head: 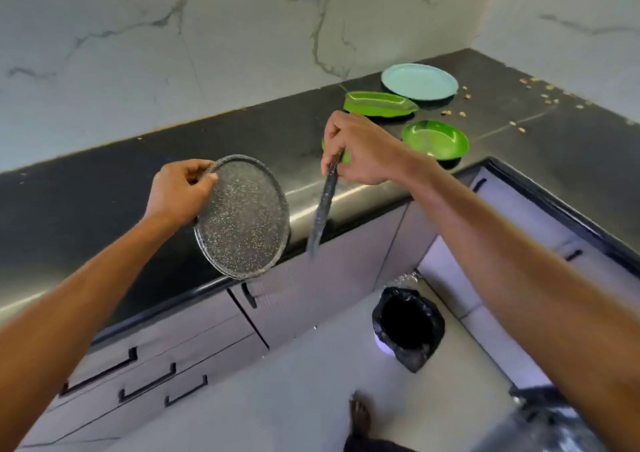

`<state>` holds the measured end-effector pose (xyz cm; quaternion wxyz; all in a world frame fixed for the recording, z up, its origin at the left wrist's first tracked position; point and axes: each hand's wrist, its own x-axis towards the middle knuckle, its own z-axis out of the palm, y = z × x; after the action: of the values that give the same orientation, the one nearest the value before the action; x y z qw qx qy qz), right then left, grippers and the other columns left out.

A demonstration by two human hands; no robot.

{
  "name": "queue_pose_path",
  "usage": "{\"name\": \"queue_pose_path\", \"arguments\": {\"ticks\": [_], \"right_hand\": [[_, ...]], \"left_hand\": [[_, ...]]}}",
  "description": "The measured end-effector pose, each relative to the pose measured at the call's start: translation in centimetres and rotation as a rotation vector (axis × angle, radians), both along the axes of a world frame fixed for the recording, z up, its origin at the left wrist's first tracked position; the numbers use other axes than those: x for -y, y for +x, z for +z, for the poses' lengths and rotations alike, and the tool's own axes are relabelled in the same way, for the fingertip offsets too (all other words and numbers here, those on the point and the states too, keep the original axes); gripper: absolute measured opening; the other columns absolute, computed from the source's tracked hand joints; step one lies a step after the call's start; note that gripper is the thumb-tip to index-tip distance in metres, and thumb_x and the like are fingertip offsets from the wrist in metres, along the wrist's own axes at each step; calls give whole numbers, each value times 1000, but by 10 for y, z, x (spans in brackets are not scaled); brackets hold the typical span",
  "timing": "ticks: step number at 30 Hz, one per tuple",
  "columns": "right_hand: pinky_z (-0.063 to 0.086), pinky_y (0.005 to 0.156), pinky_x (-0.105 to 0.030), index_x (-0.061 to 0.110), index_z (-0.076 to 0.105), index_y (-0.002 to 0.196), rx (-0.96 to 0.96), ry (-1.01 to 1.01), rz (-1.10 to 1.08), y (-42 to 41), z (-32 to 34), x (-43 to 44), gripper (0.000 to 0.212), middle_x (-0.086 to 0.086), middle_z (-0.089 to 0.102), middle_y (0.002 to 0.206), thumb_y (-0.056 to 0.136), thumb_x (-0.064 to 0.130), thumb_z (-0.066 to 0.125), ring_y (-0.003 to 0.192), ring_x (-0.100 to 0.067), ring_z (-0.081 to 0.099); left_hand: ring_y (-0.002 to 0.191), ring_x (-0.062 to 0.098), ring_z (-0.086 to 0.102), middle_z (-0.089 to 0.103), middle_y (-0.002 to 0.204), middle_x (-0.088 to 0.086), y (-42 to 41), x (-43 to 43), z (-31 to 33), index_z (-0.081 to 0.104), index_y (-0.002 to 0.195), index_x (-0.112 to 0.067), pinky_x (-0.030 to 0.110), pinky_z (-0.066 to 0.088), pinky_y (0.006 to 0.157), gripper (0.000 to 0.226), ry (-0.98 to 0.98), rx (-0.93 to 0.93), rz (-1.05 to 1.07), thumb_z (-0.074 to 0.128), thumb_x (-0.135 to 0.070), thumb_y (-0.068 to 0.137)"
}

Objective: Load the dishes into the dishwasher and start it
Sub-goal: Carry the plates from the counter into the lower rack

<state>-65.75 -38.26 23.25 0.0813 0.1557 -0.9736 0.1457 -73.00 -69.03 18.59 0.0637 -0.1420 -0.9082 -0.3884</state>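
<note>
Left hand (180, 188) pinches tilted speckled grey plate (242, 223) by rim; right hand (363, 150) grips thin dark speckled utensil (323, 209), tip down, over black countertop (104, 181) edge.

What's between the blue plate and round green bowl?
Head view: the pointed end of the long green dish reaches between blue plate and round green bowl; otherwise bare counter.

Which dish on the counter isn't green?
The round light blue plate, farthest back; the leaf-shaped dish and the round bowl in front of it are green.
</note>
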Motion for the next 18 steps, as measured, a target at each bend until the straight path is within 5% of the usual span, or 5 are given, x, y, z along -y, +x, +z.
{"name": "queue_pose_path", "arguments": {"ticks": [3,7,10,13,18], "right_hand": [[43,75,-34,36,78,87,-75,70,-129,51,-12,3,22,4,46,95,82,16,71,91,-18,47],[50,78,-34,28,75,94,42,69,-250,129,-50,-4,31,2,67,96,87,5,55,90,-22,63],[39,73,-25,24,75,92,116,27,-377,189,-84,-9,34,4,75,92,79,2,54,84,-23,68],[43,74,-26,24,78,86,207,-41,-507,254,-115,-15,36,1,75,83,69,2,55,76,-26,69],[41,68,-19,23,81,90,337,-199,-756,364,-151,-20,33,17,63,68,67,3,67,66,-1,52]], "left_hand": [[87,12,68,73,96,-3,20,-10,-9,72,116,-18,29,52,84,24,6,50,-151,62,-21,94],[83,13,70,74,90,-3,57,-29,-37,73,112,-18,29,55,84,22,-11,140,-286,65,-20,92],[79,19,71,74,85,0,81,-46,-60,73,112,-16,36,59,81,22,-70,204,-348,66,-20,91],[77,23,72,75,85,3,110,-67,-88,73,112,-16,44,60,80,24,-138,263,-454,67,-22,90],[81,27,71,73,85,7,179,-118,-124,72,116,-14,42,57,83,27,-221,352,-606,67,-17,90]]}}
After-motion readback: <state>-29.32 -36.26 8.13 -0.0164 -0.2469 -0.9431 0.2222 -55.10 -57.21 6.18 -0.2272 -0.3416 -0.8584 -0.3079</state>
